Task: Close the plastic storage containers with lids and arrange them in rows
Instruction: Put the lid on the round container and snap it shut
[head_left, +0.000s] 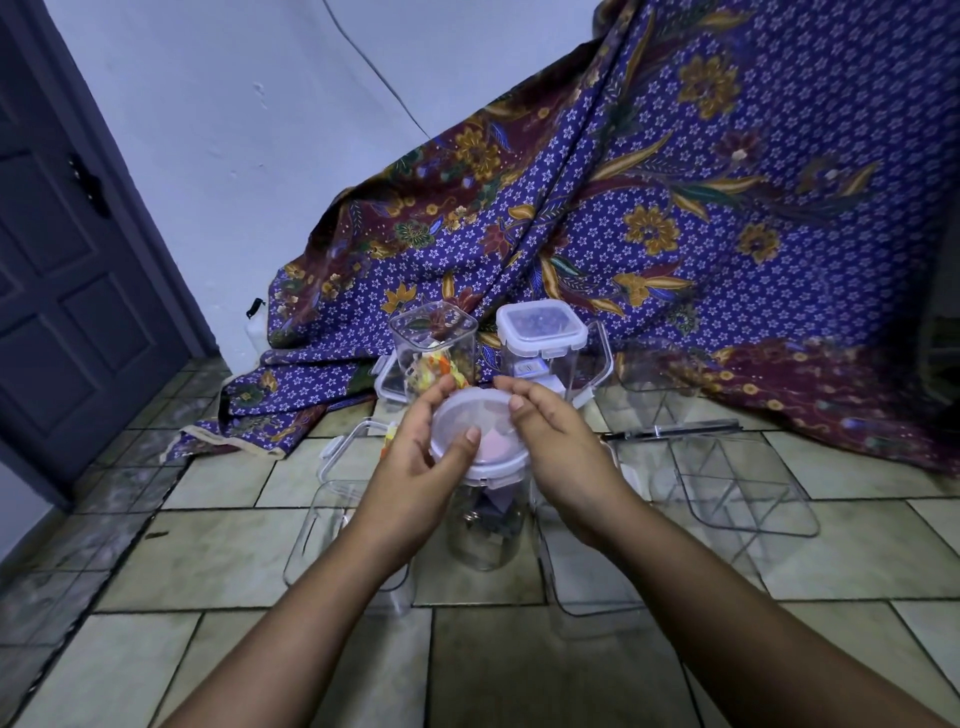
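A round clear container (485, 530) with small items inside stands on the tiled floor in the middle. A round white lid (480, 431) lies on its top. My left hand (415, 457) grips the lid's left rim, thumb across the top. My right hand (556, 447) holds the right rim with fingertips on the far edge. Behind stand a tall square open container (434, 348) with colourful contents and a tall square container with a clipped lid (540, 332).
Several empty clear containers lie around: one at the left (332, 530), a divided one at the right (743, 499), one at the front right (587, 577). A loose lid (675, 430) lies behind. A patterned purple cloth (727, 208) drapes at the back; a door (67, 249) is on the left.
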